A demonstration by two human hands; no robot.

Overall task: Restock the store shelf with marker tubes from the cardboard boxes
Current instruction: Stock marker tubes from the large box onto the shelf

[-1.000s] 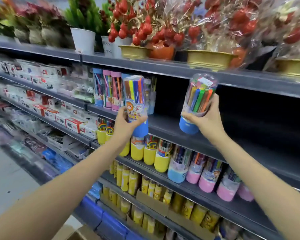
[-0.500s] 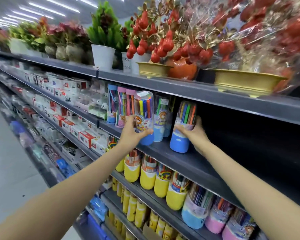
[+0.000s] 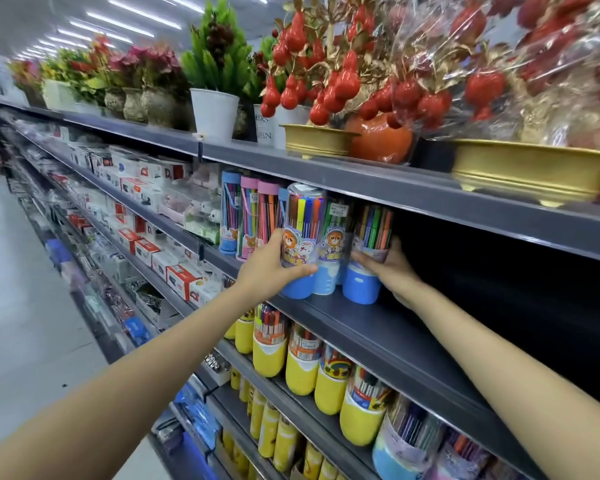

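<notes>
My left hand (image 3: 269,266) grips a clear marker tube with a blue base (image 3: 300,237), standing at the front edge of the dark grey shelf (image 3: 378,327). My right hand (image 3: 392,268) wraps around the back of a second blue-based marker tube (image 3: 366,258), which rests on the same shelf further right. A third blue tube (image 3: 331,244) stands between them. Pink and blue lidded tubes (image 3: 250,216) line the shelf to the left. No cardboard box is in view.
The shelf right of my right hand is dark and bare. Yellow-based marker tubes (image 3: 302,362) fill the shelf below. Potted artificial plants (image 3: 215,109) and wrapped red fruit ornaments (image 3: 430,91) stand on the top shelf. The aisle floor (image 3: 21,306) lies left.
Both hands carried their tubes down and in onto the shelf. The right tube went from raised in the air to standing beside the others. The view swung left along the aisle.
</notes>
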